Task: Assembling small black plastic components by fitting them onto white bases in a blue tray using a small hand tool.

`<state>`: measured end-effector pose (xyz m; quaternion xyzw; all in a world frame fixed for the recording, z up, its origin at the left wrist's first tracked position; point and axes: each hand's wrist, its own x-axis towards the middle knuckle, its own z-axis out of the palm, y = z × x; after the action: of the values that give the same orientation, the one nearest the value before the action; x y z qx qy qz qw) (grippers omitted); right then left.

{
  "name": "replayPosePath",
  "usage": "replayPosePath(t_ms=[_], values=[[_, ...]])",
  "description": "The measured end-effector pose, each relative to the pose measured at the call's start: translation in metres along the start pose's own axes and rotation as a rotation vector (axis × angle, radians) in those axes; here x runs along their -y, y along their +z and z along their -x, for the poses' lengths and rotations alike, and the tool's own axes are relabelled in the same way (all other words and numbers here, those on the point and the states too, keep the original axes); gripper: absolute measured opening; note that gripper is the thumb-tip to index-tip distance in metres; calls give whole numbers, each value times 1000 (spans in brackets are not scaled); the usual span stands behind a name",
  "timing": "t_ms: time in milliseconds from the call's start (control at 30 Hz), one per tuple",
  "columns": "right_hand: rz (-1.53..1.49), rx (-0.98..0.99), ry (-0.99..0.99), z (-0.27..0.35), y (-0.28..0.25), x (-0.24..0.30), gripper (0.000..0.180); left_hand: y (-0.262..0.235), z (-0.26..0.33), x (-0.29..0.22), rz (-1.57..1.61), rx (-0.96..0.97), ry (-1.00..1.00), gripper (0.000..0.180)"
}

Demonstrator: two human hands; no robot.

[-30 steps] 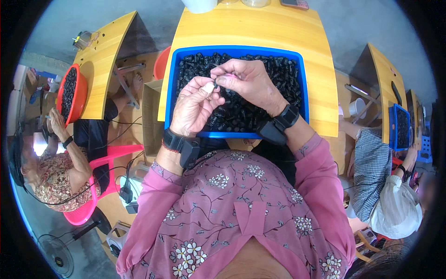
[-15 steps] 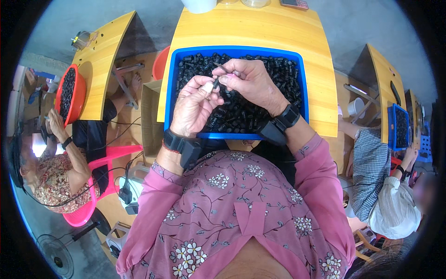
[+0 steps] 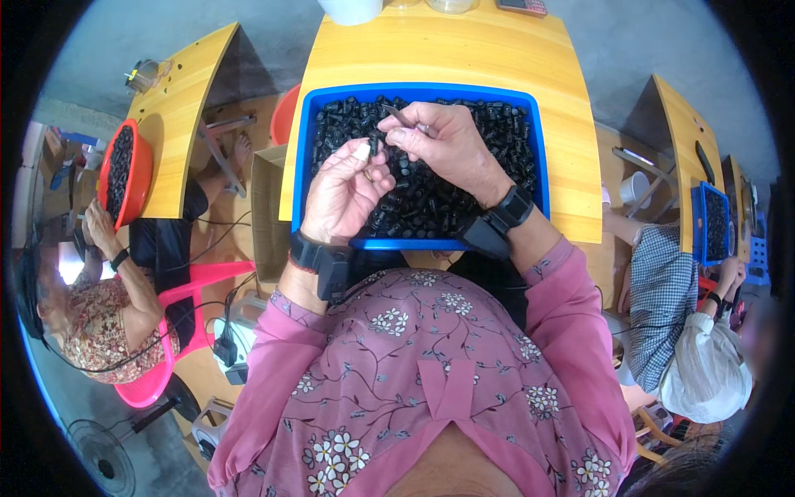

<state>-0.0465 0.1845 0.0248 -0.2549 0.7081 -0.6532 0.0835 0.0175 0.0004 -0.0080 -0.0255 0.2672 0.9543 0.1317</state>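
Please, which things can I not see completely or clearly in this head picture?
In the head view:
Small black piece at the left hand: partly covered by that hand.
Thin tool in the right hand: its grip end is hidden by that hand.
Blue tray: its floor is hidden under black parts.
White container: cut off by the upper edge.

A yellow bench (image 3: 447,54) stands near a grey wall (image 3: 286,29), between a left table (image 3: 195,91) and a right table (image 3: 677,124). A pink chair (image 3: 142,389) and a fan (image 3: 101,460) stand leftward.
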Motion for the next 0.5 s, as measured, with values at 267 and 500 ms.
replayPosePath(t_ms=[267, 500], values=[[16, -20, -118, 2, 7, 1, 20, -1, -2, -1, 145, 12, -42, 18], [140, 6, -182, 3, 10, 1, 22, 4, 1, -2, 158, -78, -45, 12]])
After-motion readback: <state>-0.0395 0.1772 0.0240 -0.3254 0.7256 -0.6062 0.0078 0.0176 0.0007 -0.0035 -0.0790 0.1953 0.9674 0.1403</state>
